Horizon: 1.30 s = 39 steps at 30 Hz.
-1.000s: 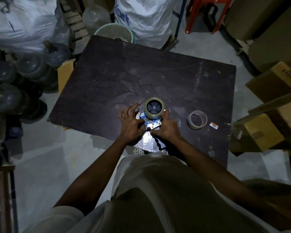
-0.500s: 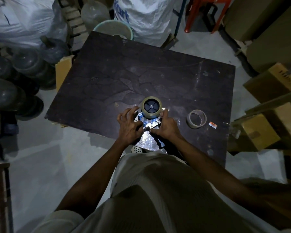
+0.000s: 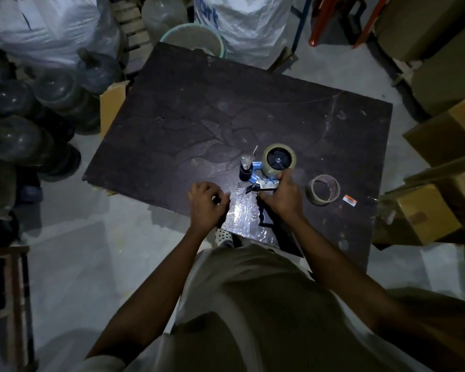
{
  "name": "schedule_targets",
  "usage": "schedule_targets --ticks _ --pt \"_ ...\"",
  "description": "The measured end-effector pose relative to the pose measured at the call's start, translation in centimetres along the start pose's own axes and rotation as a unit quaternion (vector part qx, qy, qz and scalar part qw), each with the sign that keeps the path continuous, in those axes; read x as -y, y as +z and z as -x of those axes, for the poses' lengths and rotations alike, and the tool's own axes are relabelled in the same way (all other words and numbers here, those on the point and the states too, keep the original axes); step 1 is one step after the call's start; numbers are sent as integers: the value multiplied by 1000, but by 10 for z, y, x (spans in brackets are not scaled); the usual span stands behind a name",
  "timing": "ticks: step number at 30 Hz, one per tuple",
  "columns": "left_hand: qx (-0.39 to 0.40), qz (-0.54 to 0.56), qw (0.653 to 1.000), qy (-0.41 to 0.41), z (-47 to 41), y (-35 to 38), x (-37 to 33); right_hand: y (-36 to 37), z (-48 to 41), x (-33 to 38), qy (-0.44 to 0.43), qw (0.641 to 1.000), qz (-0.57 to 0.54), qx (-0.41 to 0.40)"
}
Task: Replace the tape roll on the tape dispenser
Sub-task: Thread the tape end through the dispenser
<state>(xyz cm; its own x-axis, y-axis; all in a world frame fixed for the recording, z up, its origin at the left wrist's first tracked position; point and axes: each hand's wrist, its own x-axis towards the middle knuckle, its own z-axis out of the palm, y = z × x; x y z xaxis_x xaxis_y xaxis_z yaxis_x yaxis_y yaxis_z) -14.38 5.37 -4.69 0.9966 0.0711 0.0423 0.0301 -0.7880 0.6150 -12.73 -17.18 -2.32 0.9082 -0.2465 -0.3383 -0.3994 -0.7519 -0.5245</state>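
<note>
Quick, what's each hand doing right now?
Left hand: curled shut, apparently pinching the pulled-out tape.
Right hand: closed on the tape dispenser.

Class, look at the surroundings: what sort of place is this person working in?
Probably a storeroom or small warehouse: stacked cardboard boxes, big white sacks and piled water jugs crowd a dark worktable.

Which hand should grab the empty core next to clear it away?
Right, probably. The empty core lies just right of the right hand, which holds the dispenser; the left hand is farther off.
</note>
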Motion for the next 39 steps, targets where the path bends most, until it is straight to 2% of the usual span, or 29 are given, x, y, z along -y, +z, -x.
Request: schedule_targets --ticks 5,13,21,26,33,39 --pt "106 70 992 -20 -38 7 -46 -1 2 1 -2 1000 0 -1" --pt "169 -5 986 -7 -73 27 -75 -1 -1 2 99 993 -59 1" --pt "248 13 966 -71 -93 34 -82 -4 -6 3 67 997 11 26" --pt "301 10 949 -91 -98 36 -92 -4 -4 6 42 999 -1 23" --pt "325 -31 937 -123 -108 48 -91 -5 -2 4 22 999 -36 27" --pt "303 -88 946 -68 -109 38 -95 -8 -2 3 22 999 -32 32"
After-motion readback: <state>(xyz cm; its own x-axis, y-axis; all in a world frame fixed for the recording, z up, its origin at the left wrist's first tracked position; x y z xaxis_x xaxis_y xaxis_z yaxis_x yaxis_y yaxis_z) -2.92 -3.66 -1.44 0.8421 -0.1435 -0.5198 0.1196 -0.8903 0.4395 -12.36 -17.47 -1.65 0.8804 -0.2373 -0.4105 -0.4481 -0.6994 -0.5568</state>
